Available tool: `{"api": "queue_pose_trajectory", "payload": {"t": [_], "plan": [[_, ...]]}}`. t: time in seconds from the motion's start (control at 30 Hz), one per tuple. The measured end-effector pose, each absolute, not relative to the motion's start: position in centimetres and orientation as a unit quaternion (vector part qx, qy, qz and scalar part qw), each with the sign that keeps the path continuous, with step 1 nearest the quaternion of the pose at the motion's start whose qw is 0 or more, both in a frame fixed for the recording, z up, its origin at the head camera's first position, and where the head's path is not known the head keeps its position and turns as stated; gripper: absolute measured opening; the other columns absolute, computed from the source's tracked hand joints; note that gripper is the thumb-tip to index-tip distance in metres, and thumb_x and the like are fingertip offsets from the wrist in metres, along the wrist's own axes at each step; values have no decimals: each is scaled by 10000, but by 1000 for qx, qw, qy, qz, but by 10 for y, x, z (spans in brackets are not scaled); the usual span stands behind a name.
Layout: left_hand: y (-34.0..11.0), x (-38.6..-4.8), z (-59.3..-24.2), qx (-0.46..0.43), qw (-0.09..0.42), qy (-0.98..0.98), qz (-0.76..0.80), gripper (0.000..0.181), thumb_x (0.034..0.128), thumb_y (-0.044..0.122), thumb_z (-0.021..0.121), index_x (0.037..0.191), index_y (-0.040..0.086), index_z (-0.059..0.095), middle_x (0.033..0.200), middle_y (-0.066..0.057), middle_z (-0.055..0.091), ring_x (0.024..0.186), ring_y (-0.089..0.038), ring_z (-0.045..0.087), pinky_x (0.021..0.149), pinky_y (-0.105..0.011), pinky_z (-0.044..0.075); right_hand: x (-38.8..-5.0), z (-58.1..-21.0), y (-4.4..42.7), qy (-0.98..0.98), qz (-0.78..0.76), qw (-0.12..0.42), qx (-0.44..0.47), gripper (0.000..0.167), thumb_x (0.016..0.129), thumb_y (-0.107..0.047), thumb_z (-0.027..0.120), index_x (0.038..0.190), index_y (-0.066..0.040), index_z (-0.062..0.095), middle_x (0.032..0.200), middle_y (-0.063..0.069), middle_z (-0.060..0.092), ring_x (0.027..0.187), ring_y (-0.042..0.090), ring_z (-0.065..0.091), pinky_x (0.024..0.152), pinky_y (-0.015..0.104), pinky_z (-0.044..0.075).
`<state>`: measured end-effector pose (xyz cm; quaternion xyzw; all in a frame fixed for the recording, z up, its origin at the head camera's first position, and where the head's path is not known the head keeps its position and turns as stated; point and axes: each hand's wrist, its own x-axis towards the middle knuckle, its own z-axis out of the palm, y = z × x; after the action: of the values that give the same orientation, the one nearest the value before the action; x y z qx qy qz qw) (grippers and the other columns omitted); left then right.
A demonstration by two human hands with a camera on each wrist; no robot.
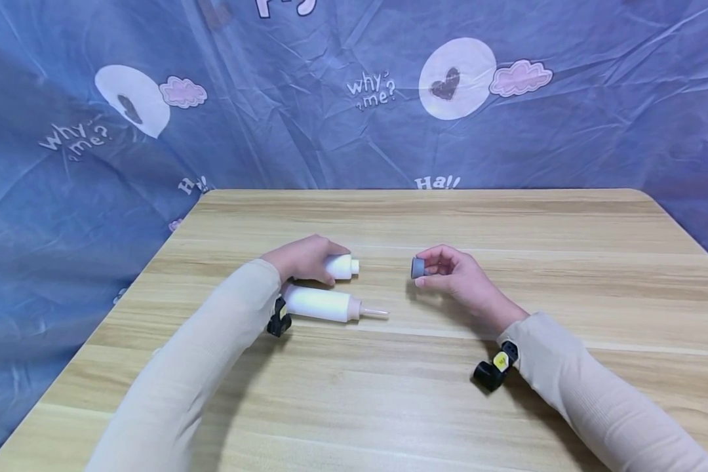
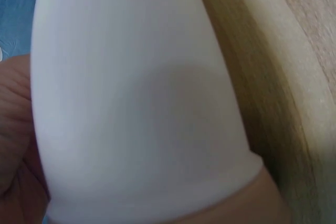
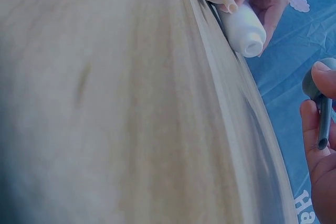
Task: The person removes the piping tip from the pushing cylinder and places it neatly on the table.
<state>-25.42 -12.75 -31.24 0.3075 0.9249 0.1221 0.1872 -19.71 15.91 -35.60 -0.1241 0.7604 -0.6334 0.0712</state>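
My left hand [image 1: 309, 257] grips a white squeeze bottle [image 1: 339, 267] lying on its side, its bare neck facing right. The palm and fingers hide the bottle's rear part. Just nearer to me lies a second white squeeze bottle [image 1: 318, 303], fitted with a beige nozzle cap [image 1: 362, 311]. A white bottle surface [image 2: 142, 98] fills most of the left wrist view. Right of both bottles, my right hand [image 1: 457, 275] pinches a grey nozzle cap [image 1: 417, 267] above the table. Its thin spout [image 3: 324, 124] shows between thumb and fingers in the right wrist view.
The wood-grain table [image 1: 360, 393] reaches back to a blue printed cloth [image 1: 307, 118], which also hangs along the left side. Black wrist cameras sit on both sleeves, the left one [image 1: 279, 318] close beside the nearer bottle.
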Motion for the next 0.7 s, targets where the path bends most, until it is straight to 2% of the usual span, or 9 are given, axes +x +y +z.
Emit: {"api": "queue_pose_trajectory", "payload": {"t": [0.13,0.37,0.5,0.7], "plan": [[-127,-254,-312,317,183,923,119,638,746,89,731,1341,109,502,1223,-71,605,1020,-184,560,933,-331,439,-197,-356,159,759,-635,73,-121,465,732,42,714,1150,79,514,871,-61,602,810,74,567,702,170,491],[-128,-254,-312,317,187,923,115,666,756,92,717,1370,94,459,1270,-93,576,1064,-192,552,946,-337,434,-198,-357,159,758,-637,72,-119,401,730,34,719,1096,-15,562,873,-66,604,806,74,567,696,168,491],[-128,-255,-312,305,192,925,121,708,754,113,726,1395,111,425,1305,-93,549,1094,-197,536,956,-342,424,-198,-357,158,753,-643,76,-119,415,729,42,714,1110,8,553,875,-63,604,808,76,570,705,171,498],[-128,-255,-311,313,179,922,141,731,768,212,744,1408,119,403,1383,-82,479,1245,-231,458,1051,-356,354,-199,-355,156,762,-631,81,-121,454,732,21,721,1144,33,531,887,-47,606,821,88,578,713,183,500]]}}
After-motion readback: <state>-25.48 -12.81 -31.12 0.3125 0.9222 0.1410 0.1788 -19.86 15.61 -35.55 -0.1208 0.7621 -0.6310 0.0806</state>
